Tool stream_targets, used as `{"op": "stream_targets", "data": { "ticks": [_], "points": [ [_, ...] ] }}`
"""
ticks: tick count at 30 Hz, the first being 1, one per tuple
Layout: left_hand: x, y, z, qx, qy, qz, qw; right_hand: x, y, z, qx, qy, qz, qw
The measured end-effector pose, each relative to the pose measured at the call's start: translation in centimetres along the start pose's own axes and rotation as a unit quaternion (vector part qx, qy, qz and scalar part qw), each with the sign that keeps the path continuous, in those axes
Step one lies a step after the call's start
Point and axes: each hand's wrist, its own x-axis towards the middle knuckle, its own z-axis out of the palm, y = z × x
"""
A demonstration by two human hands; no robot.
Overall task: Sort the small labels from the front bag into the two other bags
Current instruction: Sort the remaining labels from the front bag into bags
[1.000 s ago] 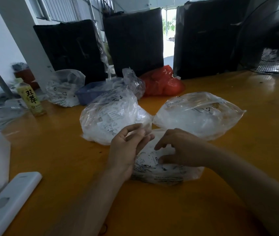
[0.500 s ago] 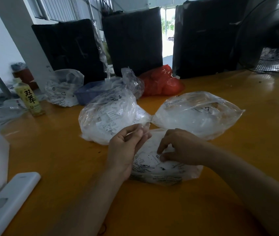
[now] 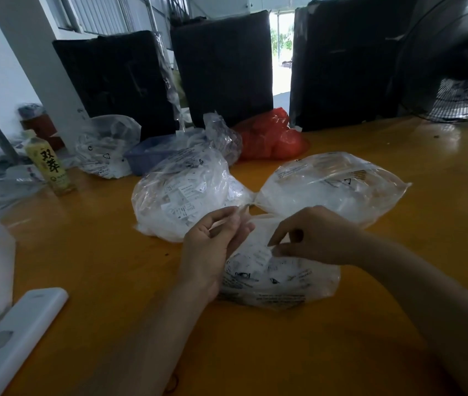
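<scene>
Front bag (image 3: 278, 278), clear plastic, lies on the orange worktop (image 3: 98, 252) nearest the person, small white labels (image 3: 258, 257) visible inside with illegible black print. Left hand (image 3: 212, 247) is raised at the bag's left edge, palm turned inward, fingers curled, grip pinching the bag's film at its mouth. Right hand (image 3: 315, 234) arches over the bag's top, thumb and forefinger pinching a label or the film; which one cannot be determined. Behind the front bag, two clear bags touch neck to neck: left bag (image 3: 181, 195), holding printed labels, and right bag (image 3: 333, 184), bearing a triangle mark. Far left of the front bag stands a yellow bottle (image 3: 48, 167) reading "双莽".
</scene>
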Motion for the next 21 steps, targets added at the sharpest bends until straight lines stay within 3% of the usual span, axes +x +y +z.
{"op": "stream_targets", "data": {
  "ticks": [3,10,15,21],
  "points": [
    [0.13,-0.04,-0.03,-0.005,0.005,-0.002,1.0,-0.18,0.25,-0.7,0.09,0.048,0.027,0.994],
    [0.32,-0.42,-0.18,0.018,0.014,0.005,1.0,-0.29,0.12,-0.59,0.164,0.096,0.057,0.98],
    [0.25,-0.58,-0.14,0.039,0.012,0.004,0.999,0.19,0.7,-0.25,0.18,0.223,0.094,0.953],
    [0.2,-0.46,0.03,0.013,-0.004,0.001,1.0,0.37,0.73,-0.1,0.23,0.239,0.076,0.94]
  ]
}}
